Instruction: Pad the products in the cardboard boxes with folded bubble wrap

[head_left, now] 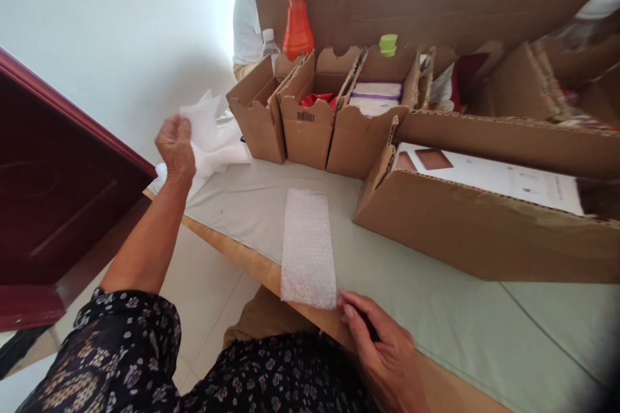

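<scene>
A strip of white bubble wrap (309, 246) lies flat on the pale green table cover (436, 310), its near end over the table's wooden edge. My right hand (380, 352) rests at that near corner, fingers curled, with something small and dark under them that I cannot make out. My left hand (175, 148) is raised at the far left with its fingers pinched on a sheet from a loose pile of white wrapping sheets (216, 135).
Three small open cardboard boxes (310, 122) stand in a row at the back, with an orange bottle (297, 22) behind. A long open carton (484, 206) with a white box inside lies at the right. A dark red door (53, 187) stands at the left.
</scene>
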`<control>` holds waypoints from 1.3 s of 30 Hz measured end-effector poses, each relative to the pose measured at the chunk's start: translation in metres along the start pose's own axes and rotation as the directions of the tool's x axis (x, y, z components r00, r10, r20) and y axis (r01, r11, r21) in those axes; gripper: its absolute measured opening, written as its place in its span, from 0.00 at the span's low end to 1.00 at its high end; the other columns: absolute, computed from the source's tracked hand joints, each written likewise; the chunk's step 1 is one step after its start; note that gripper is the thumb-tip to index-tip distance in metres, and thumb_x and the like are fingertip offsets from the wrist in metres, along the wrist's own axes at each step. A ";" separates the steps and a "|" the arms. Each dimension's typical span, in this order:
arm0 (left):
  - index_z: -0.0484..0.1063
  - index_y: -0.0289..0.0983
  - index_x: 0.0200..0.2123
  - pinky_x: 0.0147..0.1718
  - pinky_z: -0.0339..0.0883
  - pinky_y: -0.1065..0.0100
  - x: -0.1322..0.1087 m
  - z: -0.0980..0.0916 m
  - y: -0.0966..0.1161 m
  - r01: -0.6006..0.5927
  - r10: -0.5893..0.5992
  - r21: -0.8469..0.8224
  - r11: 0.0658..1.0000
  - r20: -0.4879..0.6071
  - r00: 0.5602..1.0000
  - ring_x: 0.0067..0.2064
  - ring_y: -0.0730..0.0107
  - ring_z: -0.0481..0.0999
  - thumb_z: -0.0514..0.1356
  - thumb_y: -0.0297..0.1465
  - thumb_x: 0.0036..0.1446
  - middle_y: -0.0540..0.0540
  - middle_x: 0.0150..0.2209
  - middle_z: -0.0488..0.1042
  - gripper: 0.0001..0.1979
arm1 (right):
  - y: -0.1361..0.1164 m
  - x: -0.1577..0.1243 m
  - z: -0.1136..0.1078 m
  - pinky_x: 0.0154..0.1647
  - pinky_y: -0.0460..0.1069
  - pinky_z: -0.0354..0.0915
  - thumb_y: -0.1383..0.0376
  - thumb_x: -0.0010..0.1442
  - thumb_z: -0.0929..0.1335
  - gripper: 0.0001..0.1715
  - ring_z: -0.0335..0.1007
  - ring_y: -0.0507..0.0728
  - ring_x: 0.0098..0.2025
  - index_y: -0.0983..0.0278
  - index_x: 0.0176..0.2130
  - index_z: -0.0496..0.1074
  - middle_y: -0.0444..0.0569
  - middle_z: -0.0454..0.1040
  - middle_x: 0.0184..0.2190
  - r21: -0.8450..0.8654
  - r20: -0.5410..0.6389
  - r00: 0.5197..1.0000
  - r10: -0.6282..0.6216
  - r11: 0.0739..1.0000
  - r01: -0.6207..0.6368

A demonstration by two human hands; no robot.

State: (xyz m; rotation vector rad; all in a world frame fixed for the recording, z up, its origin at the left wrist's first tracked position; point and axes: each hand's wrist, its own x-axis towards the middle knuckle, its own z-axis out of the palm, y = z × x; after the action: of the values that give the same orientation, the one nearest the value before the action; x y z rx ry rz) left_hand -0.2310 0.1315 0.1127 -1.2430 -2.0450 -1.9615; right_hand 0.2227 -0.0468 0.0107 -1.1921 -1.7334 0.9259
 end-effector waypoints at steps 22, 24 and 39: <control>0.77 0.39 0.43 0.60 0.75 0.46 -0.194 -0.008 0.109 0.739 -0.314 -0.138 0.660 0.842 0.438 0.61 0.47 0.78 0.60 0.39 0.66 0.42 0.48 0.83 0.11 | -0.032 0.030 -0.014 0.49 0.53 0.73 0.47 0.64 0.71 0.41 0.73 0.62 0.60 0.58 0.69 0.62 0.58 0.74 0.62 0.278 0.162 0.972 0.173 0.937 -0.213; 0.77 0.38 0.43 0.58 0.76 0.47 -0.198 -0.002 0.100 0.783 -0.340 -0.121 0.610 0.853 0.397 0.58 0.48 0.80 0.60 0.38 0.65 0.41 0.47 0.83 0.11 | -0.033 0.031 -0.003 0.47 0.52 0.73 0.48 0.61 0.73 0.47 0.76 0.60 0.55 0.59 0.71 0.58 0.57 0.77 0.56 0.327 0.231 0.951 0.205 0.904 -0.274; 0.74 0.38 0.34 0.47 0.76 0.63 -0.200 0.024 0.068 0.775 -0.386 -0.316 0.547 0.727 0.568 0.42 0.63 0.81 0.67 0.33 0.61 0.46 0.36 0.79 0.07 | -0.037 0.057 0.013 0.40 0.50 0.72 0.49 0.58 0.75 0.47 0.75 0.54 0.38 0.59 0.69 0.59 0.46 0.77 0.39 0.536 0.285 0.901 0.327 0.725 -0.433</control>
State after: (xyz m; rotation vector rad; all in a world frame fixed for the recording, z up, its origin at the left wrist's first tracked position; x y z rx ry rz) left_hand -0.0462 0.0438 0.0558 -1.5085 -2.4724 -3.1312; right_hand 0.1854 -0.0046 0.0504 -1.0702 -1.1701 1.7203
